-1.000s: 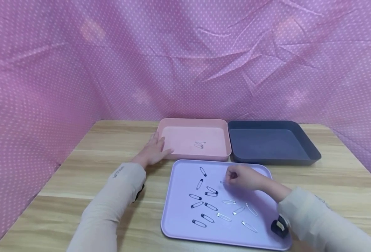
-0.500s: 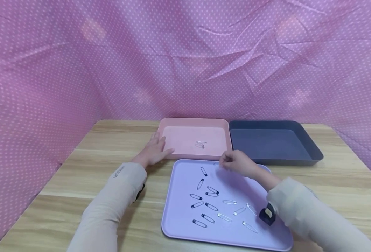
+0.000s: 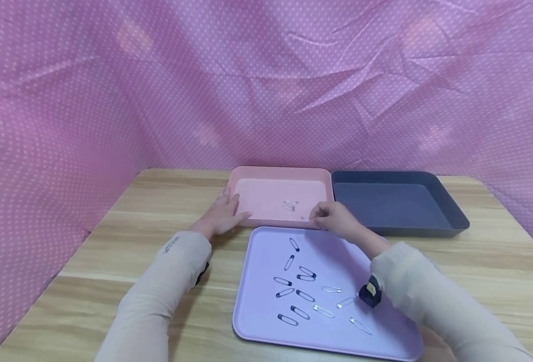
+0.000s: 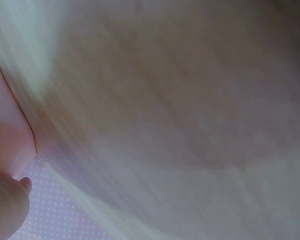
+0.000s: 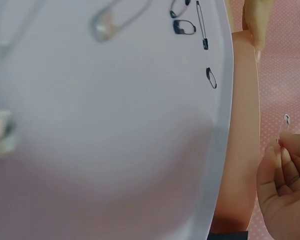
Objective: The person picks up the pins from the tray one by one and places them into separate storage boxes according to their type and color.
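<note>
My right hand (image 3: pixel 334 219) is over the near right edge of the pink tray (image 3: pixel 257 222). Between its thumb and fingertips it pinches a silver safety pin (image 5: pixel 285 122), seen clearly in the right wrist view. Several silver safety pins (image 3: pixel 289 205) lie together inside the pink tray. My left hand (image 3: pixel 221 215) rests against that tray's left side, fingers spread and thumb along the front rim. On the lilac tray (image 3: pixel 266 332), black safety pins (image 3: pixel 300 312) lie to the left and middle, with silver safety pins (image 3: pixel 324 311) to the right. The right forearm hides part of this tray.
A dark grey tray (image 3: pixel 384 211) stands right beside the pink one. All three trays are on a wooden table (image 3: pixel 112 241). A pink dotted cloth (image 3: pixel 266 90) hangs behind and at both sides.
My right hand has moved from above the lilac tray, forward and left, to the pink tray's near edge, carrying the silver safety pin. The left hand has stayed in place.
</note>
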{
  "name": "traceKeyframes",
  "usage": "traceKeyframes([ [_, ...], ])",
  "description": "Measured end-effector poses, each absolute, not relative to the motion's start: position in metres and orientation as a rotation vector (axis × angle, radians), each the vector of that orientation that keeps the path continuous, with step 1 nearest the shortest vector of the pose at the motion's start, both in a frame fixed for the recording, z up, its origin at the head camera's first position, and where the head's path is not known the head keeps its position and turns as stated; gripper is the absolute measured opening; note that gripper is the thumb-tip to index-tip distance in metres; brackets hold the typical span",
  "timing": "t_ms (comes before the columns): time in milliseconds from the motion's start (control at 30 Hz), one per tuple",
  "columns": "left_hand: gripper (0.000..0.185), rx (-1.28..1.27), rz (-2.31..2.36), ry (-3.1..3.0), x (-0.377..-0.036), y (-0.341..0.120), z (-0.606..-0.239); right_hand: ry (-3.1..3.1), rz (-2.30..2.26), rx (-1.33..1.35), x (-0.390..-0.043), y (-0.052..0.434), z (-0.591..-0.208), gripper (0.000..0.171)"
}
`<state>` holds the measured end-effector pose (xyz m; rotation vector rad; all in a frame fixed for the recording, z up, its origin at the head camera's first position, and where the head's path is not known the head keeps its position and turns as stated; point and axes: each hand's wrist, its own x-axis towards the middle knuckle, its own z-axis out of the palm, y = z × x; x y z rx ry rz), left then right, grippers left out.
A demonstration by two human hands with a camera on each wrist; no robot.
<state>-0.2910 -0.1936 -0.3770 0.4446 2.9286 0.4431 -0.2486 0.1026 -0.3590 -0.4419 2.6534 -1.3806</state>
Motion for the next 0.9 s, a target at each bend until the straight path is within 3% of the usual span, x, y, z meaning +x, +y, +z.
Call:
traceKeyframes([
  [900, 0.08, 0.443, 0.416, 2.942, -0.288, -0.192, -0.374, 2.64, -1.461, -0.314, -0.298, 0.065, -0.367, 0.013],
])
